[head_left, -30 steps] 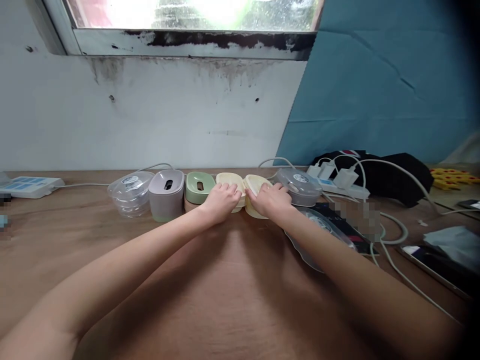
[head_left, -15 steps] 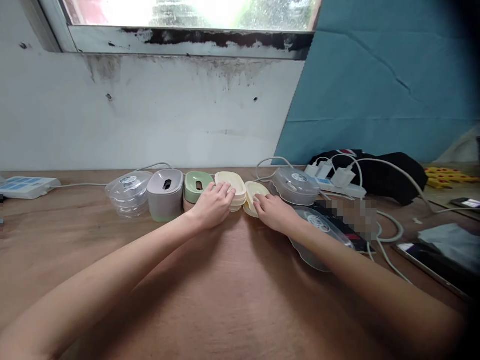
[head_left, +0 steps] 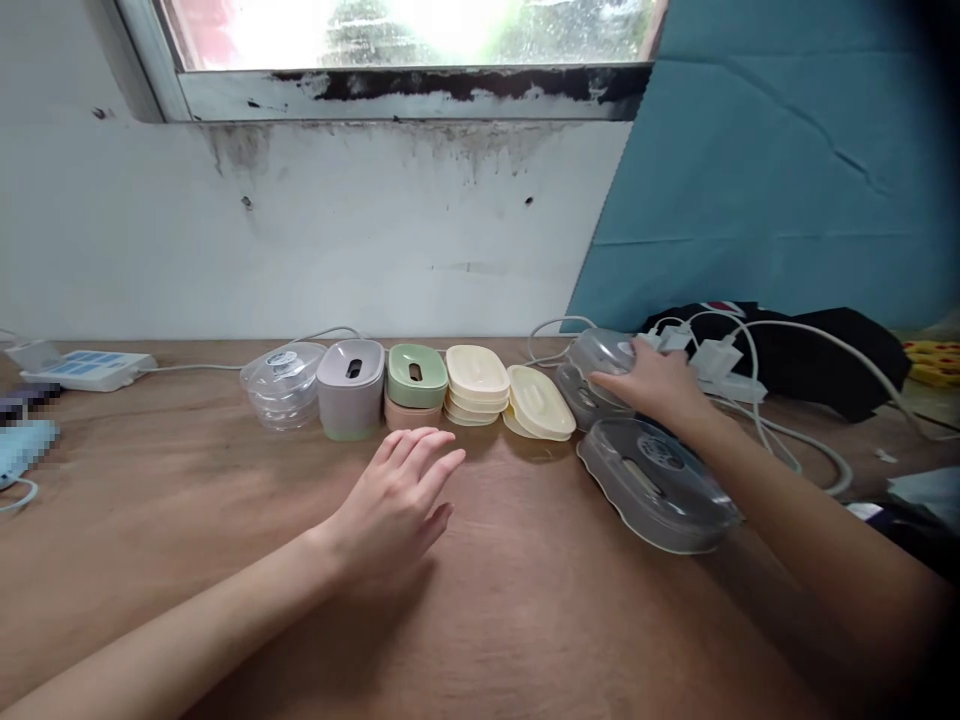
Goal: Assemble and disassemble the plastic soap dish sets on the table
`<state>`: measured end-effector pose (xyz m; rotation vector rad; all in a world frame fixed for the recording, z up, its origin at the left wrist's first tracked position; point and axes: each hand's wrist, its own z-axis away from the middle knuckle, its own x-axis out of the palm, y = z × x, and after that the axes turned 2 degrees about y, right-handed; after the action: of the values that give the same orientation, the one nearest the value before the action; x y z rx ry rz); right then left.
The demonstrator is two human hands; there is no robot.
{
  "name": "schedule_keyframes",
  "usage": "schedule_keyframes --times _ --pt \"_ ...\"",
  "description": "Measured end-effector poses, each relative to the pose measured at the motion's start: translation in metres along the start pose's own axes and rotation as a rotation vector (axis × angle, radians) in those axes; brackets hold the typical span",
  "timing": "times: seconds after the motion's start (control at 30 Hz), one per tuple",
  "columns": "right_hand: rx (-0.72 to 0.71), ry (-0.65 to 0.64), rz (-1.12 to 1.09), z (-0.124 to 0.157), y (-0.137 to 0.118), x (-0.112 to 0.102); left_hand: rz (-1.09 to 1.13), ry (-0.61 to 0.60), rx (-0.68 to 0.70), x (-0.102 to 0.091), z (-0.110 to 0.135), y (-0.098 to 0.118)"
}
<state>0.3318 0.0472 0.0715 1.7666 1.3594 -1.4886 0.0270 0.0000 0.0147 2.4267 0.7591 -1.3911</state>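
Note:
My left hand [head_left: 405,495] hovers over the table with its fingers apart, holding nothing. My right hand [head_left: 656,380] is closed on the edge of a clear plastic lid [head_left: 598,350], tilted above another clear lid [head_left: 589,398]. Closer to me lies a larger clear oval lid [head_left: 660,485] with a round label. Left of these, two or more cream oval lids [head_left: 541,402] lean against a stack of cream lids [head_left: 478,372]. Beside the stack stand a green slotted box [head_left: 417,375] on a peach one [head_left: 412,418], then a grey-lilac slotted box [head_left: 351,390].
Stacked round clear lids [head_left: 281,390] sit at the left by the wall. Power strips [head_left: 94,370] stand at the far left and behind my right hand, with white cables [head_left: 814,460] looping across the right side. A black cloth [head_left: 802,355] lies at the back right.
My left hand has left the cream stack and drawn back toward me, opening. My right hand has moved from the cream lids rightward and taken hold of a clear lid, lifting it. The view shifted slightly.

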Motion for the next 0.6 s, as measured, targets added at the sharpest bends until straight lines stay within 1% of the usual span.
schedule_keyframes --times 0.03,0.07,0.1,0.13,0.17,0.2,0.23,0.27,0.3,0.37,0.4,0.43,0.5,0.6 --pt "-0.027 0.036 -0.027 0.011 -0.001 -0.005 0.008 0.032 -0.016 -0.004 -0.001 0.000" --pt "-0.091 0.080 -0.066 0.023 -0.002 -0.010 0.019 0.067 -0.025 -0.009 -0.002 0.000" --pt "-0.164 0.091 -0.094 0.038 -0.002 -0.014 0.031 0.102 -0.030 -0.014 -0.004 0.001" --pt "-0.285 0.079 -0.133 0.054 -0.003 -0.017 0.047 0.132 -0.028 -0.020 -0.006 0.002" --pt "-0.521 0.059 -0.224 0.070 -0.005 -0.017 0.064 0.147 -0.023 -0.025 -0.007 0.004" --pt "-0.726 -0.012 -0.292 0.086 -0.006 -0.015 0.084 0.135 -0.014 -0.029 -0.009 0.005" --pt "-0.880 -0.124 -0.338 0.100 -0.008 -0.011 0.108 0.090 -0.005 -0.033 -0.010 0.005" --pt "-0.997 -0.229 -0.368 0.112 -0.010 -0.005 0.139 0.010 0.005 -0.035 -0.010 0.006" --pt "-1.077 -0.312 -0.390 0.122 -0.013 0.001 0.177 -0.096 0.012 -0.036 -0.010 0.005" --pt "-1.134 -0.425 -0.440 0.133 -0.019 0.013 0.259 -0.316 0.007 -0.035 -0.008 0.001" --pt "-1.127 -0.459 -0.470 0.135 -0.022 0.019 0.294 -0.400 0.000 -0.034 -0.006 -0.001" --pt "-1.103 -0.487 -0.500 0.136 -0.024 0.024 0.323 -0.459 -0.011 -0.032 -0.005 -0.004" --pt "-1.020 -0.533 -0.559 0.135 -0.024 0.032 0.377 -0.502 -0.055 -0.027 -0.002 -0.008" --pt "-0.857 -0.618 -0.656 0.134 -0.019 0.041 0.490 -0.502 -0.162 -0.023 0.000 -0.011"
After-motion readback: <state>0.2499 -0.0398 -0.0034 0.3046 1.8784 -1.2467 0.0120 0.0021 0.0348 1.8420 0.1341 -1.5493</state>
